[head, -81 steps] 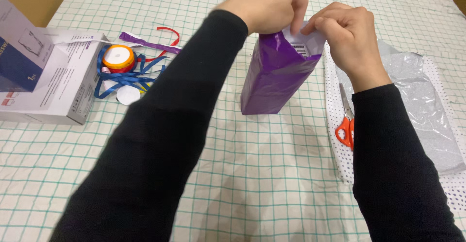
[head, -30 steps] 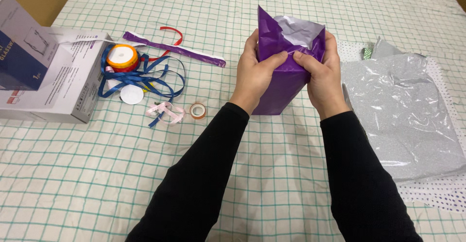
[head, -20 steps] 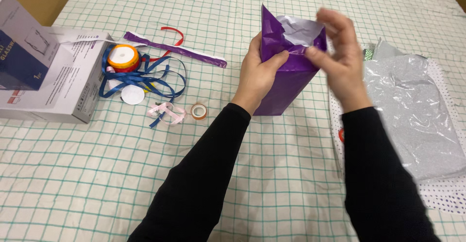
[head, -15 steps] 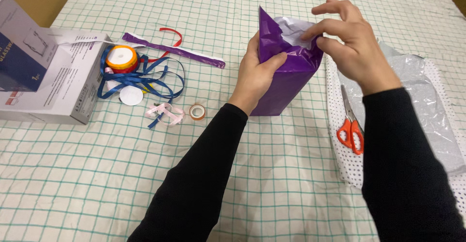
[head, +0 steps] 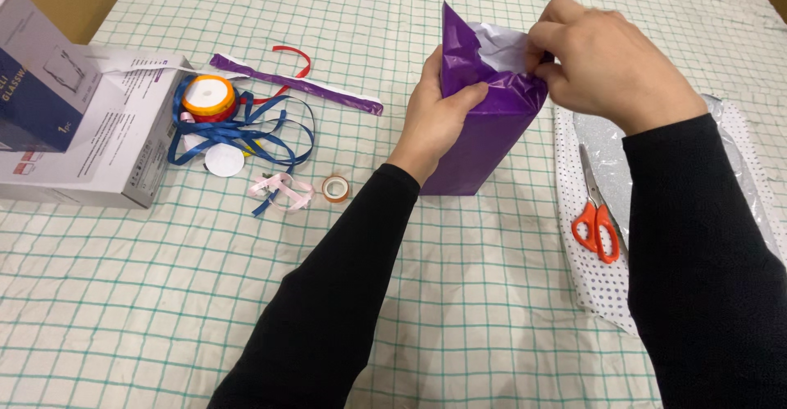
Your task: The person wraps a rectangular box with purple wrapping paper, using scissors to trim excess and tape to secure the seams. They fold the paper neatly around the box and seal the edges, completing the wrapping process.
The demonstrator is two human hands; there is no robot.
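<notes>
1. We see a tall upright box wrapped in glossy purple paper (head: 479,143) standing on the green-checked cream cloth (head: 459,294), near the middle of the view
2. Our left hand (head: 434,122) clasps the box's left side near the top, thumb pressed across the front fold of paper
3. Our right hand (head: 611,65) pinches the loose paper at the top right edge, fingers closed on the purple flap where the white underside shows
4. The top of the wrapping stands open, one purple point sticking up at the left corner
5. Just right of the box, orange-handled scissors (head: 596,212) lie on a white sheet with small purple dots (head: 607,290), with a crinkled silver sheet (head: 615,155) beneath them
6. To the left lie a small roll of clear tape (head: 334,188), a pink ribbon scrap (head: 277,189), a tangle of blue ribbon (head: 238,130) around an orange spool of white ribbon (head: 206,97), and a long purple paper strip (head: 303,88)
7. A white cardboard box (head: 90,147) with a blue and grey carton (head: 37,73) on it sits at the far left
</notes>
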